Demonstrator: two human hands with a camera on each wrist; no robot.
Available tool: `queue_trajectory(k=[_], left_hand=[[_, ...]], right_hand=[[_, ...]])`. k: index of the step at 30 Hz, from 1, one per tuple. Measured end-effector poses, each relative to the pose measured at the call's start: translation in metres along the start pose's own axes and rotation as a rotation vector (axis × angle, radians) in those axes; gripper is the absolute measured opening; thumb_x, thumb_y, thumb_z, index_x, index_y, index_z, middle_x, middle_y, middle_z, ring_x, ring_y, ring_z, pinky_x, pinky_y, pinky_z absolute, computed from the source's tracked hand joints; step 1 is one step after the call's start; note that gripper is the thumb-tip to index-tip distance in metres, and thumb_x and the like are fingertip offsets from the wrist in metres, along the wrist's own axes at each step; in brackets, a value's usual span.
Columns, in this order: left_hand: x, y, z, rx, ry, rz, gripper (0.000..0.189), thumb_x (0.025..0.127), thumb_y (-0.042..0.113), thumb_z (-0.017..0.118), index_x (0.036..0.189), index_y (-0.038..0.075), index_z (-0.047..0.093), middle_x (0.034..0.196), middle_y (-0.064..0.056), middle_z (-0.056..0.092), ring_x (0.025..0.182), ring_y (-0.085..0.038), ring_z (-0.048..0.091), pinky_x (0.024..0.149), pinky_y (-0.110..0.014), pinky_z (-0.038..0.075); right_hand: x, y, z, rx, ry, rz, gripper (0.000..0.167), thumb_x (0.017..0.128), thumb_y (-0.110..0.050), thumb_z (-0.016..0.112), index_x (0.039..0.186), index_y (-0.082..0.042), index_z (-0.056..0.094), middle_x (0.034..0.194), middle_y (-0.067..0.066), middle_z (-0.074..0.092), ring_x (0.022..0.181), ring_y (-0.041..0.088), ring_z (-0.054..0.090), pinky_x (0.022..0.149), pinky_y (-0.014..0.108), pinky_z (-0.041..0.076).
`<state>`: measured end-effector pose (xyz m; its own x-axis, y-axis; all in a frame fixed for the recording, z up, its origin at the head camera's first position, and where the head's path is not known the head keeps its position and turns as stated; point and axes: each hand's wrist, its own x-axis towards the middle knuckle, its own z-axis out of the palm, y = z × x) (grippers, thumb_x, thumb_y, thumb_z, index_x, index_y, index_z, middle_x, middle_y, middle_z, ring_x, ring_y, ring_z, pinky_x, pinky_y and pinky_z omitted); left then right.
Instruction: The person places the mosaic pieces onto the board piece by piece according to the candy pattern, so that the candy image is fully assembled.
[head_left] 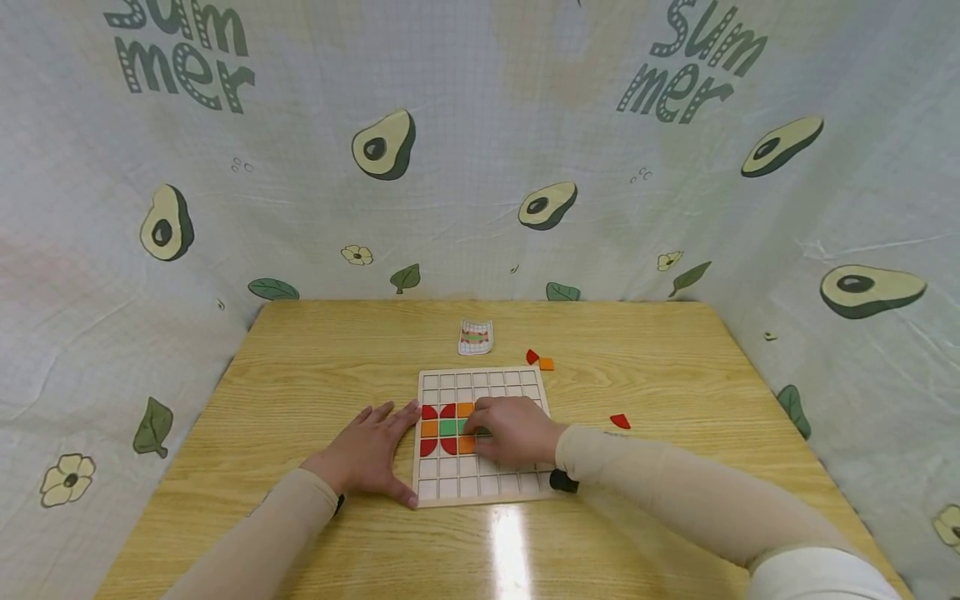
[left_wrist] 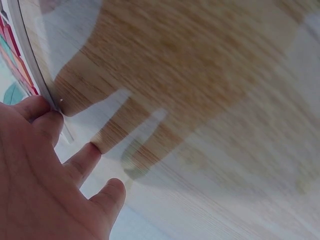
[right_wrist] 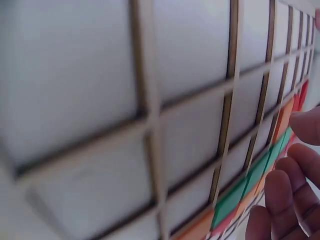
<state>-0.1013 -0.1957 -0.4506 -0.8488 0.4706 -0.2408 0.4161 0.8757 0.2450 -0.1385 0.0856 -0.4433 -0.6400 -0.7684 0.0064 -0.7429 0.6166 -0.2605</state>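
A wooden grid board (head_left: 442,492) lies on the table with colored tiles in its middle rows. At its left, red quarter-circle tiles (head_left: 428,447) sit above and below an orange square tile (head_left: 429,428); green square tiles (head_left: 447,427) run along the middle row. My left hand (head_left: 367,450) is spread flat beside the board, fingertips and thumb at its left edge. Over the board, my right hand (head_left: 517,429) has its fingertips right at the green and orange tiles and covers part of the pattern. In the right wrist view, its thumb (right_wrist: 306,126) and fingers stand apart, with green tiles (right_wrist: 230,205) alongside.
Behind the board lies a small printed pattern card (head_left: 476,337). A loose red quarter-circle (head_left: 532,357) and an orange square (head_left: 547,364) are near its back right corner. Another red quarter-circle (head_left: 619,421) lies farther right. A patterned curtain (head_left: 465,242) surrounds the wooden table (head_left: 337,333).
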Motion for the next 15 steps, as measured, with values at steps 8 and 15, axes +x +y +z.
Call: queue_trajectory(k=[8, 15], left_hand=[[0.000, 0.001, 0.000, 0.004, 0.003, -0.001, 0.135, 0.052, 0.086, 0.073, 0.159, 0.016, 0.030, 0.162, 0.000, 0.027, 0.147, -0.037, 0.022, 0.118, -0.056, 0.013], [-0.001, 0.003, -0.001, 0.000, 0.000, -0.005, 0.135, 0.052, 0.086, 0.074, 0.159, 0.015, 0.029, 0.163, 0.000, 0.026, 0.147, -0.037, 0.022, 0.118, -0.055, 0.013]], right_hand=[[-0.017, 0.045, -0.022, 0.025, 0.050, 0.091, 0.022, 0.089, -0.026, 0.075, 0.109, -0.020, 0.076, 0.102, -0.008, 0.065, 0.078, 0.005, 0.058, 0.065, 0.026, 0.050], [-0.031, 0.100, -0.034, -0.005, 0.128, 0.254, 0.026, 0.086, -0.022, 0.074, 0.112, -0.017, 0.076, 0.101, -0.004, 0.066, 0.073, 0.009, 0.054, 0.062, 0.028, 0.048]])
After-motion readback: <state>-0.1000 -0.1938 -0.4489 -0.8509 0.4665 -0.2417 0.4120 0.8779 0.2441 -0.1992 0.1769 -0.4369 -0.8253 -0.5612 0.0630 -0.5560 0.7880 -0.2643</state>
